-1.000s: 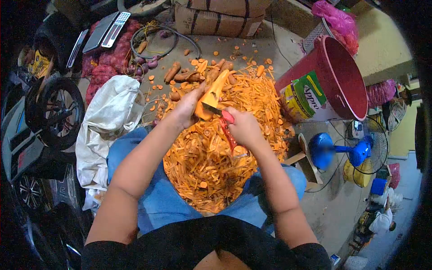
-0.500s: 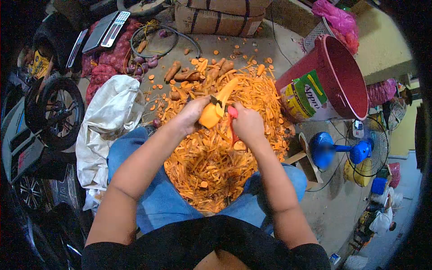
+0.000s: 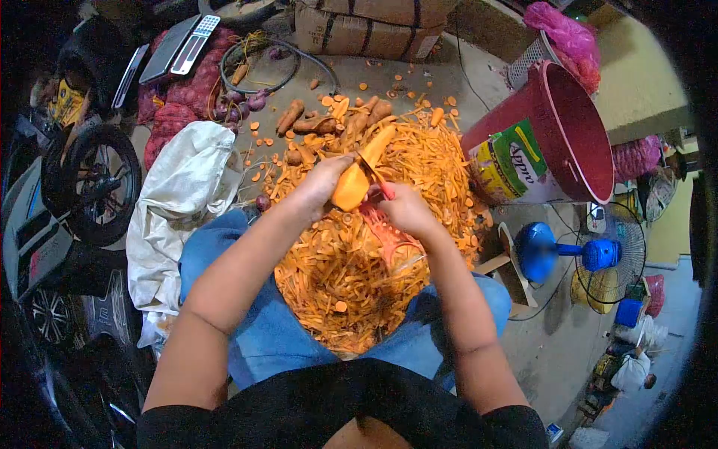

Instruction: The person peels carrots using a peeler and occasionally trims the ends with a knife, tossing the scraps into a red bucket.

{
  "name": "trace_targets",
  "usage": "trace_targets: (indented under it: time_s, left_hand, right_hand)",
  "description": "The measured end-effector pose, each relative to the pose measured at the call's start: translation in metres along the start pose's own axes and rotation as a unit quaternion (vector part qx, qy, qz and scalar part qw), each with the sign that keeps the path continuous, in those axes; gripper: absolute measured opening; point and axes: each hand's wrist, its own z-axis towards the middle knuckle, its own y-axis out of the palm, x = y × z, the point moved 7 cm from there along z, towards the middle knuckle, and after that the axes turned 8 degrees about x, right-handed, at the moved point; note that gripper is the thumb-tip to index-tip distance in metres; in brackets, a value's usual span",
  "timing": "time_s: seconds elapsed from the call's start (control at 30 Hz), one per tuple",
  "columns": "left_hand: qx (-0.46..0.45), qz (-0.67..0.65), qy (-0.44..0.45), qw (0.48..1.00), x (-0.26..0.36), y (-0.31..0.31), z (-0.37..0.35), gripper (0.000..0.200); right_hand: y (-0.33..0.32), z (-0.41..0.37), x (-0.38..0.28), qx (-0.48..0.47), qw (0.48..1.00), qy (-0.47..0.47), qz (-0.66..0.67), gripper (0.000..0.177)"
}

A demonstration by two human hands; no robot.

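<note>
My left hand [image 3: 323, 185] is closed around a large, peeled orange carrot [image 3: 350, 189], whose narrow end points away from me. My right hand [image 3: 411, 212] grips a red-handled peeler [image 3: 386, 190], its dark blade end lying against the carrot's side. Beneath both hands spreads a deep heap of orange peelings [image 3: 336, 273] with cut round slices in it. Just below my right hand is a blurred reddish patch [image 3: 389, 236] that I cannot make out. Several unpeeled carrots [image 3: 353, 132] lie at the heap's far edge.
A maroon bucket [image 3: 486, 138] leans on its side at right, near a blue fan [image 3: 537, 251]. A white sack [image 3: 179, 206] lies left, with red net bags of onions [image 3: 196, 97] and a scale [image 3: 183, 56] beyond. Taped cartons [image 3: 366, 34] stand at the back. A person [image 3: 634, 370] is far right.
The peeler has shifted slightly against the carrot, and my right hand is a little lower. A reddish blur now shows below it. My left hand keeps its hold.
</note>
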Motion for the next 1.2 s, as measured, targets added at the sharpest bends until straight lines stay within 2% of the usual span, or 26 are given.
trace_targets:
  time_s: [0.07,0.1,0.13,0.17,0.37,0.57,0.8,0.9,0.97,1.0,1.07,1.1,1.13,1.2]
  left_hand:
    - [-0.084,0.057,-0.01,0.995,0.004,0.0,0.005,0.026]
    - [-0.101,0.019,-0.008,0.995,0.018,0.006,-0.005,0.027]
    - [-0.101,0.019,-0.008,0.995,0.021,0.002,-0.004,0.027]
    - [-0.099,0.023,-0.021,0.995,0.024,-0.004,-0.002,0.026]
    - [-0.146,0.099,-0.059,0.982,0.018,-0.001,-0.007,0.027]
    - [-0.163,0.143,-0.056,0.975,0.016,-0.003,-0.004,0.029]
    - [-0.163,0.102,-0.042,0.98,0.019,0.001,-0.007,0.027]
    - [-0.169,0.088,-0.042,0.981,0.022,0.003,-0.01,0.028]
    - [-0.111,0.137,0.026,0.984,0.025,-0.002,-0.001,0.03]
    - [-0.11,0.136,0.027,0.984,0.024,-0.003,0.0,0.03]
    - [-0.131,0.079,0.019,0.988,0.021,0.0,0.001,0.033]
    - [-0.131,0.079,0.019,0.988,0.02,0.001,0.002,0.033]
    - [-0.122,0.102,0.054,0.986,0.023,0.002,0.002,0.034]
    - [-0.114,0.126,0.089,0.981,0.023,0.005,0.003,0.035]
  right_hand:
    - [-0.003,-0.007,-0.011,-0.017,1.0,0.001,0.002,0.015]
    - [0.003,-0.011,-0.011,-0.08,0.994,0.026,0.068,0.013]
    - [0.009,-0.017,-0.014,-0.142,0.979,0.052,0.133,0.011]
    - [0.01,-0.023,-0.021,-0.173,0.973,0.045,0.144,0.01]
    - [0.015,-0.03,-0.013,-0.246,0.944,0.094,0.199,0.008]
    - [0.013,-0.029,-0.013,-0.231,0.93,0.106,0.266,0.008]
    - [0.009,-0.027,-0.016,-0.215,0.914,0.101,0.329,0.011]
    - [0.009,-0.027,-0.019,-0.215,0.928,0.091,0.29,0.012]
    - [0.007,-0.021,-0.012,-0.17,0.962,0.075,0.201,0.015]
    - [0.008,-0.02,-0.01,-0.172,0.962,0.075,0.201,0.015]
    - [-0.007,-0.012,-0.01,-0.045,0.945,0.048,0.322,0.024]
    - [-0.01,-0.015,-0.015,-0.044,0.938,0.09,0.331,0.031]
    - [-0.012,-0.015,-0.012,-0.043,0.938,0.09,0.331,0.031]
    - [-0.003,-0.016,-0.007,-0.113,0.895,0.12,0.415,0.04]
